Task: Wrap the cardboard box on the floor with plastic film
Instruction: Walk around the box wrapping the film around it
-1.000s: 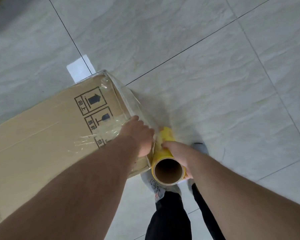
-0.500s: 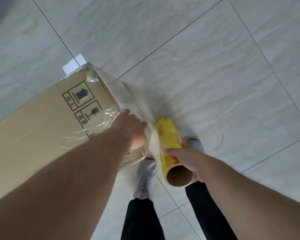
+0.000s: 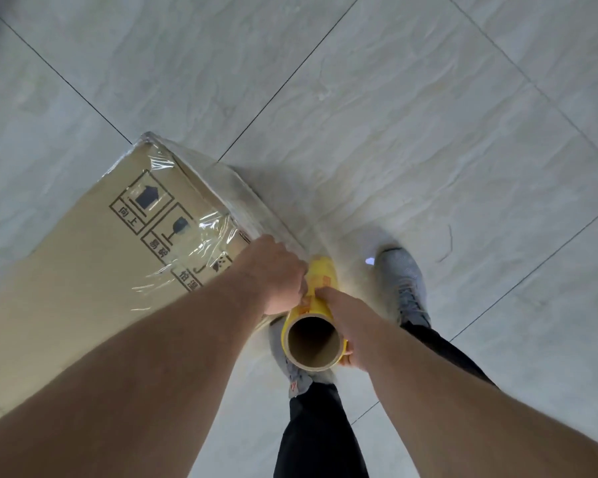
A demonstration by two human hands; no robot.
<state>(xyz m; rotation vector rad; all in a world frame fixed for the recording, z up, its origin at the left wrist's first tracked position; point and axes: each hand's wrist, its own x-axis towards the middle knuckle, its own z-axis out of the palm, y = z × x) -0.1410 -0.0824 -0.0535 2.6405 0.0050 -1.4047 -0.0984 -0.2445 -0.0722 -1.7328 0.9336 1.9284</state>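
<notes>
Film (image 3: pixel 242 188) already covers the near end of the cardboard box (image 3: pixel 83 270) lying long on the floor (image 3: pixel 428 132), to the left. The right hand (image 3: pixel 346 319) holds the yellow roll (image 3: pixel 311 322) (open tube end up). The left hand (image 3: pixel 277 274) sits between box and roll; its grip is hidden.

grey shoes (image 3: pixel 404 286), pale tiled floor (image 3: pixel 428 132)
</notes>
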